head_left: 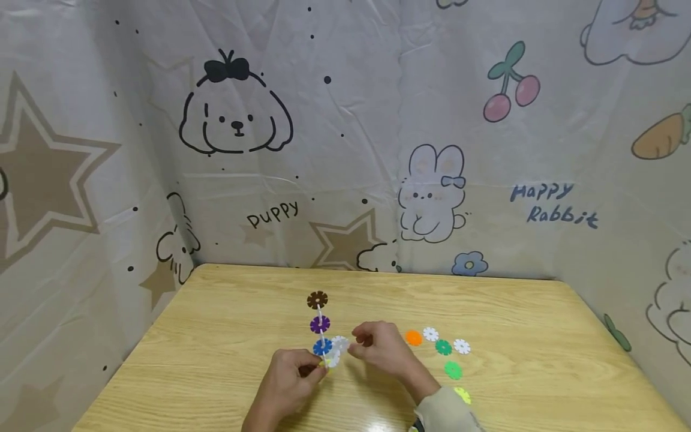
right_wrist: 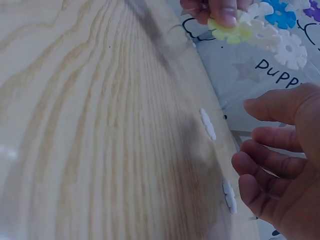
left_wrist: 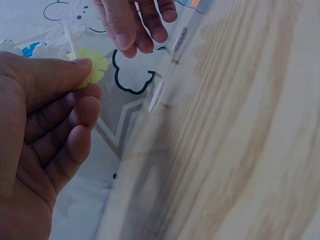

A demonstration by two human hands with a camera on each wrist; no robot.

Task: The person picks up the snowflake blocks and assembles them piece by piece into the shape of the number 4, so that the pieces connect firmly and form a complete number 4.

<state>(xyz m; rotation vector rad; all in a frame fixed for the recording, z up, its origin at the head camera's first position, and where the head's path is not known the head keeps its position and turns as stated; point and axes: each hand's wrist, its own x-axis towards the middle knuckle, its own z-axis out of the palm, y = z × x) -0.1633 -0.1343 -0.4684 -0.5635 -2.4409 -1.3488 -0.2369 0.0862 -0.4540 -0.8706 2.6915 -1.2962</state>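
Note:
My left hand (head_left: pixel 288 384) pinches a yellow notched snowflake disc (left_wrist: pixel 99 64) between thumb and fingers. This disc ends a linked chain of plastic discs. White discs (right_wrist: pixel 291 50) join the chain near it, one of them sticking out to the side. Farther along come a blue disc (head_left: pixel 318 347), a purple disc (head_left: pixel 314 326) and a brown disc (head_left: pixel 312 300) at the far tip. Just right of the chain, my right hand (head_left: pixel 385 351) holds nothing; its fingers are loosely bent, and the fingertips point toward the side white disc (head_left: pixel 339 343).
Loose discs lie on the wooden table (head_left: pixel 243 312) to the right: an orange disc (head_left: pixel 413 338), two white ones, a dark green disc (head_left: pixel 443 347), a light green disc (head_left: pixel 453 370) and a yellow one by the right sleeve (head_left: pixel 448 411). A printed curtain (head_left: pixel 335 120) hangs behind.

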